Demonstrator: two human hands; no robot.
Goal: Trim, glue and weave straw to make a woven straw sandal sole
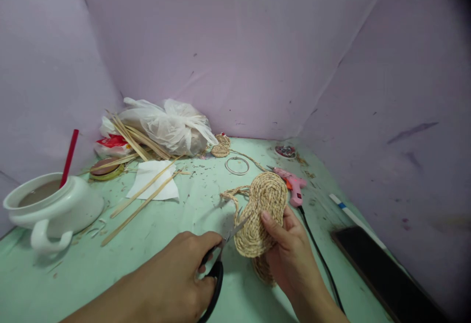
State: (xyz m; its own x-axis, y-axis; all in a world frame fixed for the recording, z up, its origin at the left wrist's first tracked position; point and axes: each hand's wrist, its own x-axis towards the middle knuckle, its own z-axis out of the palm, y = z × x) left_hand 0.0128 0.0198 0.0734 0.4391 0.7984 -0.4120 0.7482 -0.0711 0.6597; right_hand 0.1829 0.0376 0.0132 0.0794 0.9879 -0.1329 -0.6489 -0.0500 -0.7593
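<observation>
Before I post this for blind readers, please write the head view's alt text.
The left hand holds scissors at a braided figure-eight piece in the right hand, above a green tabletop; a pink glue gun lies beyond.

A straw-coloured woven piece (274, 190) is held up toward five o'clock from the middle of the view, its broad face showing. Plaited cord coils in close rows into a figure eight, rounded at both ends and narrower at the waist, the long axis running from one o'clock to seven. A loose braided tail (235, 191) loops out at ten o'clock from it. A second woven piece (264, 271), similar in colour, peeks out at six o'clock, mostly hidden. The scissors (218, 269) have black handles toward seven o'clock and parted metal blades aimed between one and two, one blade crossing the woven face.
</observation>
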